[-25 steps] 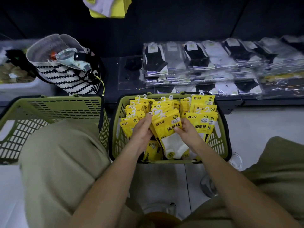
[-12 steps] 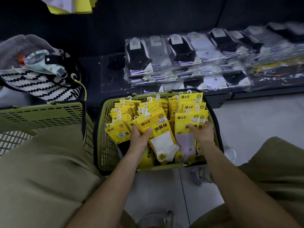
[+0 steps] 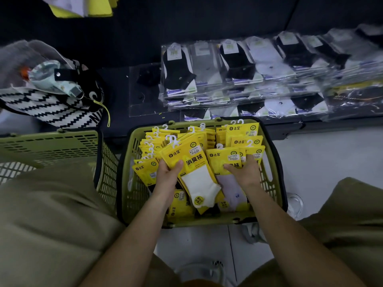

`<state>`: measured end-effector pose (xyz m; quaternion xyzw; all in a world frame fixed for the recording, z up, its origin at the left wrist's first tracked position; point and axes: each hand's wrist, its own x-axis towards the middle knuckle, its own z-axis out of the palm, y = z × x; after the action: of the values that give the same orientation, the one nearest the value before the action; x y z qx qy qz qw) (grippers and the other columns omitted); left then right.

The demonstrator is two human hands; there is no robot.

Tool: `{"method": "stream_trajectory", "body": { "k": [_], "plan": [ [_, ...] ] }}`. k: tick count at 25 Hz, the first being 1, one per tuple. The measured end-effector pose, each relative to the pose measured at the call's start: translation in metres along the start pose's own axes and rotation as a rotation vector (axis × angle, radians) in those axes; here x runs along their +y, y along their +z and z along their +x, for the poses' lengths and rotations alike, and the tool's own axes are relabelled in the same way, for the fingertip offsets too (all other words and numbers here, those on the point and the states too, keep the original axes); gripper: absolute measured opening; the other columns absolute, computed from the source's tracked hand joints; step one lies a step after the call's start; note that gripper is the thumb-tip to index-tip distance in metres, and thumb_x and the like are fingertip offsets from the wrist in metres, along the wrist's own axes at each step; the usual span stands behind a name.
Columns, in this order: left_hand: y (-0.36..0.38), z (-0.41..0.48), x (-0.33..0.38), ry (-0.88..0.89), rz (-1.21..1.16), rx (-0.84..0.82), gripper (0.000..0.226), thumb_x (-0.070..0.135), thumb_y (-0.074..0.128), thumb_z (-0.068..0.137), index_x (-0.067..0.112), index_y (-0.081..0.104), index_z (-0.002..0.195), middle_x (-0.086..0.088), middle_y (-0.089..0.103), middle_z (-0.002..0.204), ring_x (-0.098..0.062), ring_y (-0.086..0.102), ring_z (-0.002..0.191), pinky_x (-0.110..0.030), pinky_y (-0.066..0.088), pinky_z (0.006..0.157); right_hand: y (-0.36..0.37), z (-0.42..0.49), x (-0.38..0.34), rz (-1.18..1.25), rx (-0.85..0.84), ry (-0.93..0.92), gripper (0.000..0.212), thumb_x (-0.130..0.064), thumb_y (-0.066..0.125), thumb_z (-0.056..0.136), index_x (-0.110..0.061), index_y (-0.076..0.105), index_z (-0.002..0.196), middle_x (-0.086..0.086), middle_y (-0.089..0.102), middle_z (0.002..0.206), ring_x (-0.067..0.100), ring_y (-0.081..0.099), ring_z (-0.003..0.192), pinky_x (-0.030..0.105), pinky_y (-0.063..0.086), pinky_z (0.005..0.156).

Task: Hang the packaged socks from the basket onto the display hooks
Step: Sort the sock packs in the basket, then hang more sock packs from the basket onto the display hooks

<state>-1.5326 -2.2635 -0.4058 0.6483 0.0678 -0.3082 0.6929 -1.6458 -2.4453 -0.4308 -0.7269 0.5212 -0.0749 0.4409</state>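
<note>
Since the frame a second earlier, the right hand has left the centre packet and shifted to the stack on the right of the basket, while the left hand keeps its hold on that centre packet. The person's legs in khaki cloth fill the lower left and lower right of the view, over a pale tiled floor. A green mesh basket stands on the floor between the legs, packed with upright yellow sock packets. A second green basket sits just beside it on the left. Beyond both, a low dark shelf carries clear-bagged socks in overlapping rows, and a black-and-white zigzag bag rests at its left end. More yellow packets hang at the top edge. Inside the basket, the white-sock packet is tilted, its top toward the left; the left grip is clamped on its left edge, thumb on the front. The lilac-sock packet stands just to its right, touching it; the right grip is clamped on its yellow header, thumb on the front, fingers behind. White plastic hangers top each packet.
</note>
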Motion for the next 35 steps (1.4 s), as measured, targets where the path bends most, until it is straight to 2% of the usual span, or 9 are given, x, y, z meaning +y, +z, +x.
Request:
{"method": "stream_trajectory", "body": {
  "k": [2, 7, 11, 16, 21, 23, 25, 29, 35],
  "plan": [
    [0.001, 0.005, 0.011, 0.015, -0.003, -0.003, 0.027, 0.008, 0.056, 0.092, 0.017, 0.050, 0.116, -0.007, 0.062, 0.122, -0.028, 0.057, 0.116, -0.051, 0.043, 0.101, -0.006, -0.001, -0.005, 0.080, -0.048, -0.010, 0.043, -0.022, 0.074, 0.078, -0.004, 0.051, 0.110, 0.013, 0.062, 0.112, 0.032, 0.056, 0.109, 0.035, 0.045, 0.079],
    [0.005, 0.014, 0.051, 0.095, -0.002, -0.048, 0.028, 0.010, 0.056, 0.092, 0.008, 0.049, 0.119, -0.011, 0.062, 0.122, -0.029, 0.059, 0.112, -0.051, 0.047, 0.097, -0.034, 0.005, -0.044, -0.020, -0.247, -0.093, 0.067, -0.027, 0.066, 0.086, -0.006, 0.033, 0.141, 0.009, 0.046, 0.140, 0.028, 0.043, 0.129, 0.042, 0.039, 0.103],
    [0.003, 0.019, 0.094, 0.241, -0.055, -0.031, 0.017, 0.013, 0.059, 0.090, 0.021, 0.054, 0.105, 0.001, 0.068, 0.105, -0.020, 0.065, 0.098, -0.031, 0.055, 0.080, -0.084, -0.001, -0.086, 0.192, -0.264, -0.219, 0.019, -0.015, 0.067, 0.084, -0.021, 0.059, 0.100, 0.002, 0.067, 0.107, 0.017, 0.063, 0.095, 0.027, 0.049, 0.074],
    [0.021, 0.014, 0.119, 0.332, 0.068, -0.150, 0.020, 0.009, 0.061, 0.088, 0.012, 0.057, 0.108, -0.003, 0.070, 0.101, -0.022, 0.066, 0.093, -0.035, 0.055, 0.078, -0.096, -0.014, -0.129, 0.465, -0.477, -0.353, 0.022, -0.007, 0.061, 0.086, -0.022, 0.062, 0.102, -0.001, 0.070, 0.104, 0.015, 0.067, 0.095, 0.029, 0.054, 0.083],
    [0.042, -0.004, 0.122, 0.183, -0.121, -0.259, 0.016, 0.026, 0.051, 0.095, 0.019, 0.058, 0.107, 0.003, 0.073, 0.096, -0.013, 0.070, 0.086, -0.028, 0.056, 0.067, -0.061, -0.021, -0.160, 0.700, -0.383, -0.264, 0.018, -0.007, 0.061, 0.087, -0.023, 0.064, 0.096, -0.009, 0.072, 0.093, 0.008, 0.069, 0.086, 0.024, 0.054, 0.075],
    [0.041, -0.004, 0.129, 0.148, -0.125, -0.289, 0.037, 0.041, 0.044, 0.095, 0.016, 0.054, 0.120, -0.004, 0.068, 0.113, -0.020, 0.066, 0.102, -0.038, 0.055, 0.082, -0.054, -0.023, -0.164, 0.713, -0.338, -0.259, 0.018, -0.008, 0.063, 0.086, -0.024, 0.063, 0.094, -0.012, 0.072, 0.089, 0.003, 0.069, 0.080, 0.017, 0.053, 0.064],
    [0.043, -0.006, 0.136, 0.210, -0.029, -0.275, 0.042, 0.033, 0.058, 0.089, 0.012, 0.052, 0.124, -0.009, 0.066, 0.118, -0.026, 0.065, 0.106, -0.046, 0.052, 0.091, -0.046, -0.030, -0.171, 0.654, -0.295, -0.305, 0.022, -0.010, 0.068, 0.083, -0.024, 0.060, 0.097, -0.011, 0.070, 0.090, 0.002, 0.068, 0.080, 0.016, 0.052, 0.062],
    [0.040, -0.003, 0.154, 0.334, 0.020, -0.251, 0.030, 0.017, 0.075, 0.077, 0.023, 0.065, 0.105, -0.001, 0.073, 0.103, -0.021, 0.070, 0.095, -0.039, 0.056, 0.081, -0.049, -0.038, -0.192, 0.581, -0.241, -0.414, 0.025, -0.012, 0.075, 0.077, -0.025, 0.059, 0.092, -0.010, 0.069, 0.089, 0.002, 0.067, 0.077, 0.016, 0.052, 0.061],
    [0.031, 0.002, 0.195, 0.422, 0.095, -0.264, 0.029, 0.018, 0.078, 0.072, 0.031, 0.064, 0.094, 0.010, 0.074, 0.093, -0.013, 0.070, 0.089, -0.024, 0.055, 0.068, -0.071, -0.029, -0.225, 0.464, -0.379, -0.480, 0.013, -0.020, 0.069, 0.082, -0.028, 0.064, 0.092, -0.004, 0.071, 0.099, 0.004, 0.067, 0.083, 0.021, 0.054, 0.069]
  ]
}}
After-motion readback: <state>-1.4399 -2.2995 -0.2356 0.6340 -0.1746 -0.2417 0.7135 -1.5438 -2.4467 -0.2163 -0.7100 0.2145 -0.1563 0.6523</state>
